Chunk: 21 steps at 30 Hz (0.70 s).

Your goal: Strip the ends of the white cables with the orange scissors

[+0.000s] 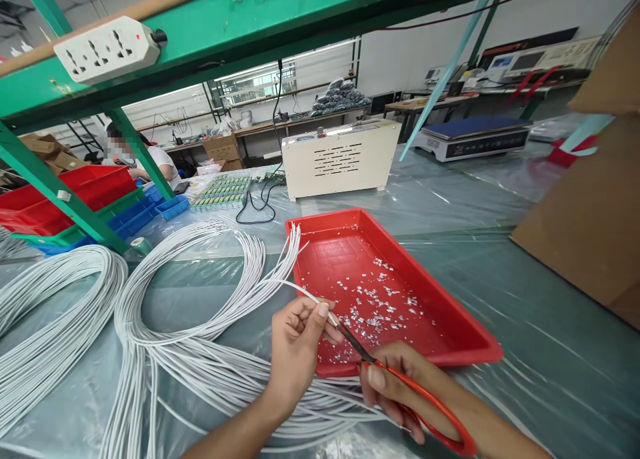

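My left hand (297, 342) pinches the end of a single white cable (295, 286) between thumb and fingers. That cable runs back to a large coiled bundle of white cables (137, 305) on the left. My right hand (395, 385) grips a pair of scissors (425, 395) with orange handles. Their dark blades point up and left, with the tips at the cable end beside my left thumb. Beneath both hands lies a shallow red tray (430, 272) scattered with small white and silvery scraps (375, 309). Several loose cable ends rest over its left rim.
A second cable coil (65, 299) lies far left, near stacked red, green and blue bins (85, 195). Behind the tray stand a cream metal box (345, 159) and a weighing scale (473, 139). Cardboard (590, 225) blocks the right side. A green shelf beam (260, 19) crosses overhead. Another person (160, 162) sits beyond.
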Tool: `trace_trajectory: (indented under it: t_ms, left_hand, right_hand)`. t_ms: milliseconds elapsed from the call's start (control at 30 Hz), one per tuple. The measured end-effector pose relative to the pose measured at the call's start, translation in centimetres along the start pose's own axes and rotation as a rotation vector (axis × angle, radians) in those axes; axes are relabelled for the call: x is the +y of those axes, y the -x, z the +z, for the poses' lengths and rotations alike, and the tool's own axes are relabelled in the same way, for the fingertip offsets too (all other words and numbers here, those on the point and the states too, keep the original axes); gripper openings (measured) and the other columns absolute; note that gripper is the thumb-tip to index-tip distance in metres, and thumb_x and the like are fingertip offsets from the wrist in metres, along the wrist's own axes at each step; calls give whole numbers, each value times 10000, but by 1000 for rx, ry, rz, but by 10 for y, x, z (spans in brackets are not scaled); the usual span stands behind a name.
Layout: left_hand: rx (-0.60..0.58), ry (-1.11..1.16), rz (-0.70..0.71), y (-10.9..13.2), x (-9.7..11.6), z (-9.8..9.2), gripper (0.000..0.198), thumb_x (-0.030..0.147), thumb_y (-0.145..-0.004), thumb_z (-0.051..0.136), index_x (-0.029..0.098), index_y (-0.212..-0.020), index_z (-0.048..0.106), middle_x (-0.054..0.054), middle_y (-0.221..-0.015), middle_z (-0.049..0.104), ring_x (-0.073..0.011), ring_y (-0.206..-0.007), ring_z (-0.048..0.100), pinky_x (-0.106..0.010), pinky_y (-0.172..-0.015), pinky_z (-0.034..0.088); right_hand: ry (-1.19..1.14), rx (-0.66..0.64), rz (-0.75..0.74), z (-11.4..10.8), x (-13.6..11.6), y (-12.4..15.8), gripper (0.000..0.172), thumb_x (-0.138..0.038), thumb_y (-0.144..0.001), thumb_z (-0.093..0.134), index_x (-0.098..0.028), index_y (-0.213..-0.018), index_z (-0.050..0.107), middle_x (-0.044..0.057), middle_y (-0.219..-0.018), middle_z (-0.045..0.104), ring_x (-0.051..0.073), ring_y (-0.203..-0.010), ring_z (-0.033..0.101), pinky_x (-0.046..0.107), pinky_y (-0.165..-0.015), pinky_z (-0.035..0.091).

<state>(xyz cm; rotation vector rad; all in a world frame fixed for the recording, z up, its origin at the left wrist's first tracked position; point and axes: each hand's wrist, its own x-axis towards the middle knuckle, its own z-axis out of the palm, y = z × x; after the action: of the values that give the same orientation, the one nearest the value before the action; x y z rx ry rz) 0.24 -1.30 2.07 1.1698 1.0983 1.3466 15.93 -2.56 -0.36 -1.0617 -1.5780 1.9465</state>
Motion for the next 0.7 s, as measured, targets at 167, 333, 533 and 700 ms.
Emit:
trace_trajectory:
  t_ms: [167,333,533,700]
  left_hand:
    - [-13,-7,4,1,1,1,200,285,-798,530,112,-746,614,-1,-500,599,-103,-481,540,-211,-578,421]
    - [-31,43,-46,0,-2,1,221,322,-781,543,117,-736,611,-18,-567,626,-107,-477,549,-211,-537,424]
    - [-34,91,-54,0,0,1,186,287,-796,536,121,-760,609,15,-507,585,-84,-458,532,-186,-535,406]
    - [-19,113,-56,1,1,2,193,293,-789,544,115,-743,606,11,-495,584,-83,-449,529,-182,-519,408]
  right_hand:
    - [-13,-40,-16,0,-5,1,551,-639,-731,403,-116,-614,533,-51,-427,407,26,-302,338,142,-320,250]
    - [74,96,2,5,-3,-5,495,-637,-630,537,-159,-559,431,-79,-409,346,35,-327,295,154,-323,250]
    - [144,166,-55,10,-7,-3,434,-554,-652,578,-176,-555,388,-79,-467,276,56,-407,266,169,-347,245]
    - [367,241,-142,10,-12,-1,425,-489,-699,572,-185,-530,329,-62,-524,245,79,-492,237,202,-422,198]
